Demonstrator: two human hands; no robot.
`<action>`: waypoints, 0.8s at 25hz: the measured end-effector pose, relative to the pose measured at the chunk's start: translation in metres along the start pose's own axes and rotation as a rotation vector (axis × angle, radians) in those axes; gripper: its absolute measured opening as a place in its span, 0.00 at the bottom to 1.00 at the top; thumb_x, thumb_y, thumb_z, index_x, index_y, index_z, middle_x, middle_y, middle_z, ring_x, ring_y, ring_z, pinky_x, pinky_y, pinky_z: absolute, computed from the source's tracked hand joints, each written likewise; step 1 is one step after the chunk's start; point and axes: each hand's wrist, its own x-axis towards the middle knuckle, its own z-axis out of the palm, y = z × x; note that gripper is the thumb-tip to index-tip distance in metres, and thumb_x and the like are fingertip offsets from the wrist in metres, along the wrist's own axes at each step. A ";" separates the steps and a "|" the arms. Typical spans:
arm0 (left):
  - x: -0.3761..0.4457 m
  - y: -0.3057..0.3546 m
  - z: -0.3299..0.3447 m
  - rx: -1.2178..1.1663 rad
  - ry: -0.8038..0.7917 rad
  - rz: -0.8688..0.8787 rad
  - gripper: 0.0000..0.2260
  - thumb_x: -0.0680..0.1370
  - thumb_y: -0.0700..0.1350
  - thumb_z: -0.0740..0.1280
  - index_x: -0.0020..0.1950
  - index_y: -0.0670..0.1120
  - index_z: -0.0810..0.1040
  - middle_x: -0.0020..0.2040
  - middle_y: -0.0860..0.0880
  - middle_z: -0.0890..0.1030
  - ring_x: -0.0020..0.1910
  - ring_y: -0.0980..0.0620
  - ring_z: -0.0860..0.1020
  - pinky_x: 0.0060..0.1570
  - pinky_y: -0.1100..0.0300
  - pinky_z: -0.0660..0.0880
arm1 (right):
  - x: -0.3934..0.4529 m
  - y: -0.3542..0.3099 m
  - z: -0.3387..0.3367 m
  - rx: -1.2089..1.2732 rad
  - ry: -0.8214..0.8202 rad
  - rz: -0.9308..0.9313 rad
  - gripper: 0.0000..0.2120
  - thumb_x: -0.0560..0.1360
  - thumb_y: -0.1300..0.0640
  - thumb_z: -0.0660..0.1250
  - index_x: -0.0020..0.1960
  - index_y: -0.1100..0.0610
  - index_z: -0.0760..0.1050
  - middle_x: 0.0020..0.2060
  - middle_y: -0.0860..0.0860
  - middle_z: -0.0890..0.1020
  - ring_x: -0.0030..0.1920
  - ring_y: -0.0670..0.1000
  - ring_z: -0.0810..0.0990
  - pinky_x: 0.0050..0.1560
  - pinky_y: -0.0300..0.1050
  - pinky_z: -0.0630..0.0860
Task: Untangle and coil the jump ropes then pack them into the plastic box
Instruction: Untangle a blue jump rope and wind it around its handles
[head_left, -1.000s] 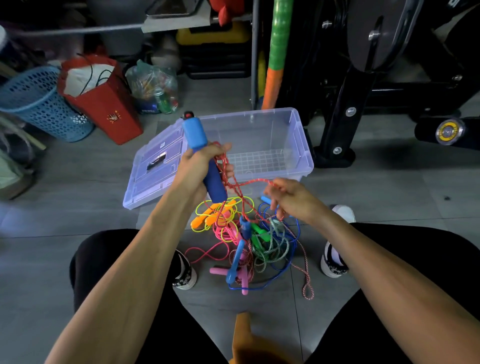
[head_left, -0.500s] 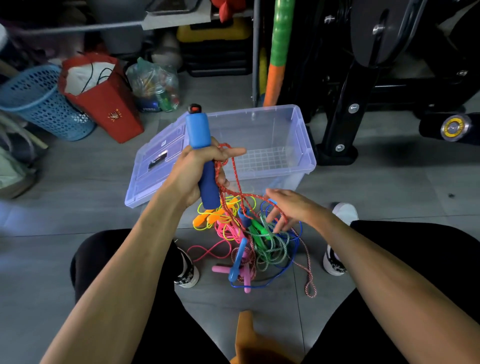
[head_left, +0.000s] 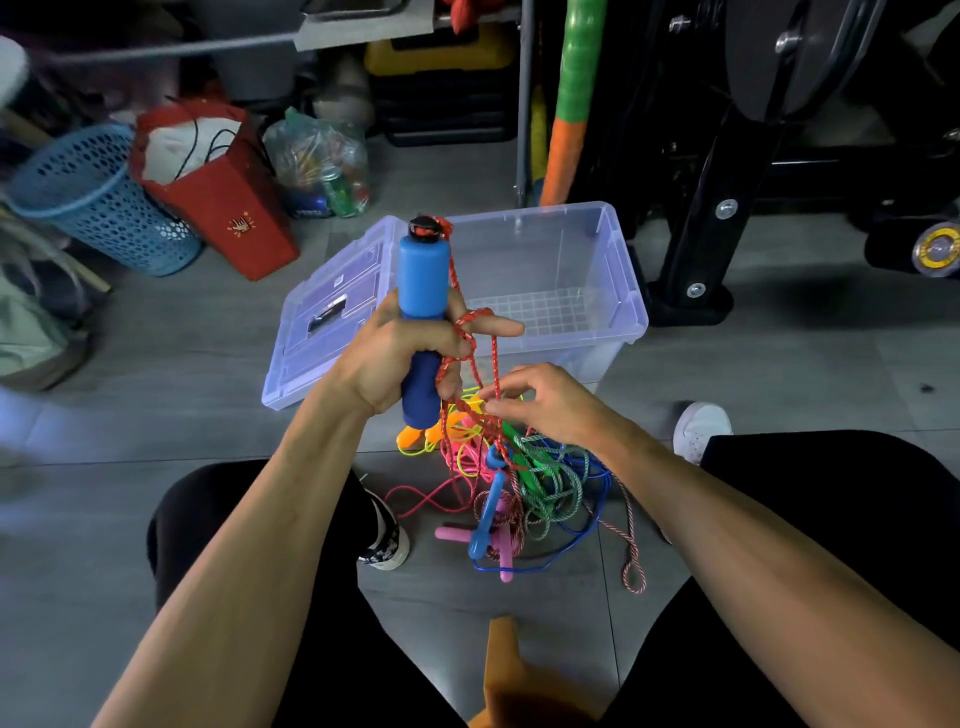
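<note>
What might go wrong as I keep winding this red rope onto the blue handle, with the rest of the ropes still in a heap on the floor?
1. The red rope runs down into the pile of ropes; pulling from the right hand may tighten knots or drag the whole pile up.
2. The loops lie loosely over the left hand fingers beside the blue handle, so they could slip off and uncoil.

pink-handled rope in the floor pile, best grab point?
Probably the pink handle at the pile's near-left edge: it lies flat, its left end sticking out clear of the tangled ropes. Come from the left, above, fingers across the shaft.
</note>
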 end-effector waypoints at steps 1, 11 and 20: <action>0.000 0.000 -0.002 -0.024 -0.009 0.004 0.09 0.65 0.30 0.61 0.33 0.45 0.70 0.54 0.38 0.83 0.18 0.48 0.68 0.28 0.57 0.74 | 0.001 -0.003 0.001 -0.008 -0.003 -0.011 0.09 0.74 0.52 0.72 0.53 0.53 0.83 0.45 0.46 0.84 0.46 0.46 0.82 0.49 0.41 0.77; 0.005 -0.009 -0.028 0.039 0.702 -0.113 0.07 0.67 0.31 0.65 0.32 0.41 0.72 0.31 0.42 0.78 0.21 0.49 0.68 0.24 0.61 0.70 | -0.009 0.051 -0.037 -0.784 -0.020 0.419 0.05 0.75 0.57 0.66 0.47 0.55 0.81 0.44 0.54 0.82 0.48 0.56 0.81 0.44 0.43 0.75; -0.002 -0.014 -0.016 0.241 0.242 -0.154 0.08 0.68 0.30 0.64 0.33 0.41 0.69 0.41 0.38 0.84 0.22 0.46 0.68 0.27 0.60 0.69 | -0.008 -0.001 -0.017 -0.072 0.040 -0.061 0.12 0.75 0.50 0.70 0.57 0.54 0.81 0.50 0.47 0.83 0.51 0.43 0.81 0.54 0.38 0.76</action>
